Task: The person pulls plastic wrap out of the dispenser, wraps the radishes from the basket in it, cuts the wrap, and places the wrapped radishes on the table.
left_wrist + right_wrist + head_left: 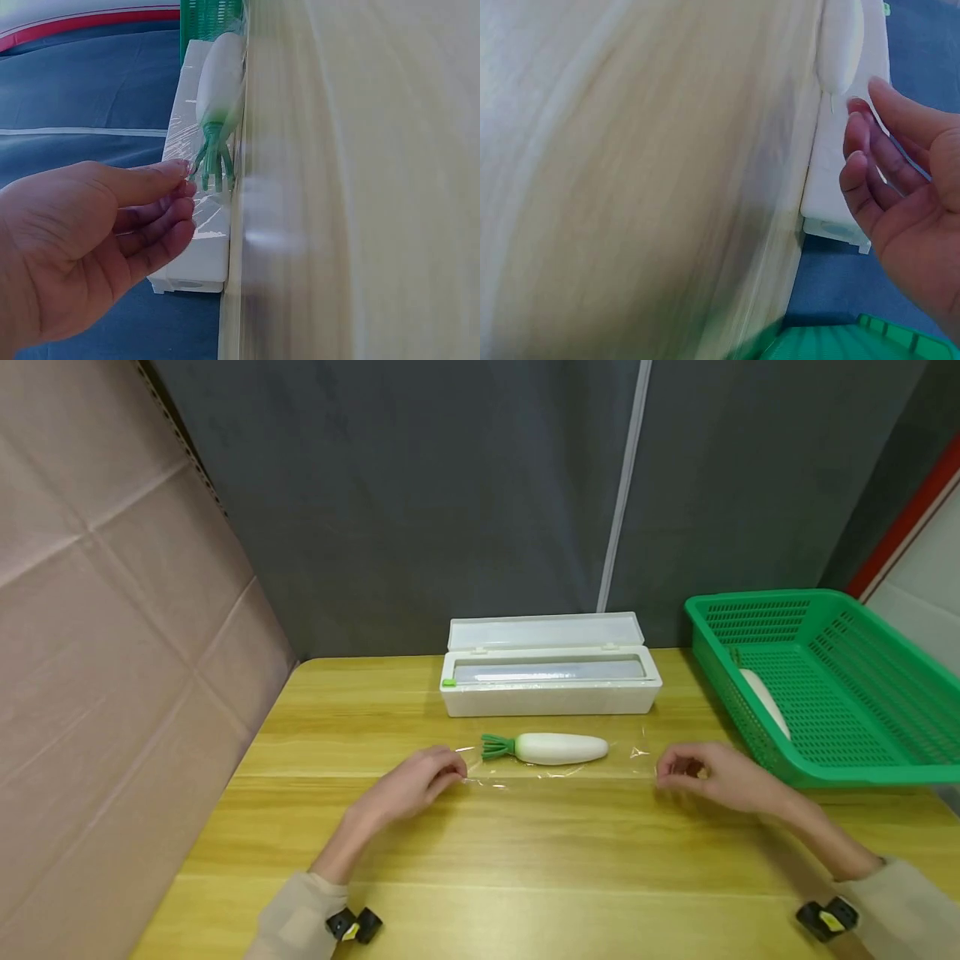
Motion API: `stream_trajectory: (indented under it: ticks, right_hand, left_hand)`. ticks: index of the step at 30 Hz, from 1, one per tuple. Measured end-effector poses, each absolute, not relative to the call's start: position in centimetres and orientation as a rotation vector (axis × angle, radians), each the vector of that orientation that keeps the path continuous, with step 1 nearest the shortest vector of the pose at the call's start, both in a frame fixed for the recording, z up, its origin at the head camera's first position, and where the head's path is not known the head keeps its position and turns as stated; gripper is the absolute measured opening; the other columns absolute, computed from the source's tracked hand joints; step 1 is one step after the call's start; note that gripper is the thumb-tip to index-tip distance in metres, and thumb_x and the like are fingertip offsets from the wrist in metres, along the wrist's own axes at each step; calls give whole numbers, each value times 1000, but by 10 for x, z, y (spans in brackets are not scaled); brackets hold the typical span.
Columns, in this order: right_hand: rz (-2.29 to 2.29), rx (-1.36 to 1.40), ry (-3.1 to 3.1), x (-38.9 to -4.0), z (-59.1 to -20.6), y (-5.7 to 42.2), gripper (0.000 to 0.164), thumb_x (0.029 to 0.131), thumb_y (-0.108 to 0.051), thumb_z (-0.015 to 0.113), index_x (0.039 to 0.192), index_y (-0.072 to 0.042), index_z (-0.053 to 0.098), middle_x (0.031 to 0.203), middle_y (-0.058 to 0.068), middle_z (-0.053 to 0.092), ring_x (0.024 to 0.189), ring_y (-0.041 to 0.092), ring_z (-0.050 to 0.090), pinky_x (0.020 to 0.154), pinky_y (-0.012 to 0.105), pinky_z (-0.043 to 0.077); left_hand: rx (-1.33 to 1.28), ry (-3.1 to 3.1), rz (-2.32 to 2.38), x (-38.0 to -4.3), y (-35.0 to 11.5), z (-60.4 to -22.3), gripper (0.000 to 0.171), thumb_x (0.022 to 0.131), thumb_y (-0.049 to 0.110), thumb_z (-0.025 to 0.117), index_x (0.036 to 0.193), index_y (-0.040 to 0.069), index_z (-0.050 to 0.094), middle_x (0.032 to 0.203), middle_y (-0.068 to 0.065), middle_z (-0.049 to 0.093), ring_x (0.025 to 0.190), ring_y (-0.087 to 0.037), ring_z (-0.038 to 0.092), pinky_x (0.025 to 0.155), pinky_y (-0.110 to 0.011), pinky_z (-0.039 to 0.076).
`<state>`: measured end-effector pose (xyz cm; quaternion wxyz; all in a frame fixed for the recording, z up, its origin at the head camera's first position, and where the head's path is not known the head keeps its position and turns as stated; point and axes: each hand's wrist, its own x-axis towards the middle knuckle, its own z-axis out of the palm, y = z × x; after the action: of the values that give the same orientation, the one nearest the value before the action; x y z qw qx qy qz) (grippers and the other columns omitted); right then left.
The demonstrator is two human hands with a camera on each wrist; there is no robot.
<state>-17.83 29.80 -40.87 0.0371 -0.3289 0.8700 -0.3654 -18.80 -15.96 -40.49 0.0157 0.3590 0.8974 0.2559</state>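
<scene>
A white radish (562, 748) with green stalks lies sideways on a sheet of clear cling film (637, 766) on the table. At the film's left near corner, my left hand (420, 781) pinches it between thumb and fingers. In the left wrist view this hand (97, 232) is beside the radish's green stalks (214, 157). My right hand (723, 774) is at the film's right end, its fingers bent. The right wrist view shows this hand (907, 165) with thumb and fingertips slightly apart, and no film can be made out between them.
Behind the radish stands a white cling film box (551, 700) with its lid raised and a green slider at its left. A green basket (862, 774) at the right holds another white radish (765, 702). A dark curtain (397, 510) hangs behind the wooden table (487, 860).
</scene>
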Motion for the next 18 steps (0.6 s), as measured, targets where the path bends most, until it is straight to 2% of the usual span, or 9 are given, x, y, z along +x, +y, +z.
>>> stream_trajectory:
  ticks: [4, 9, 18]
  right_hand:
    - [-1135, -885, 2769, -179, -404, 298, 9, 94, -10, 72, 93, -18, 69, 79, -5, 66, 69, 7, 57, 60, 25, 49]
    - [-1202, -735, 2819, -181, -397, 296, 4, 96, -13, 71, 92, -15, 70, 77, 1, 66, 66, 16, 60, 57, 26, 50]
    - [-1255, -617, 2843, -191, -394, 294, 4, 96, -13, 70, 96, -8, 70, 77, 5, 67, 66, 22, 61, 56, 26, 47]
  left_hand:
    - [1136, 2789, 854, -191, -162, -405, 5, 98, 7, 67, 100, 5, 71, 95, 1, 65, 85, -10, 60, 77, -25, 54]
    - [1120, 2767, 919, -193, -162, -404, 4, 97, 7, 66, 98, 5, 70, 93, 2, 63, 82, -9, 57, 73, -24, 53]
    - [1031, 2865, 906, -200, -155, -396, 4, 102, 7, 60, 102, 6, 64, 96, 1, 59, 84, -11, 55, 73, -25, 52]
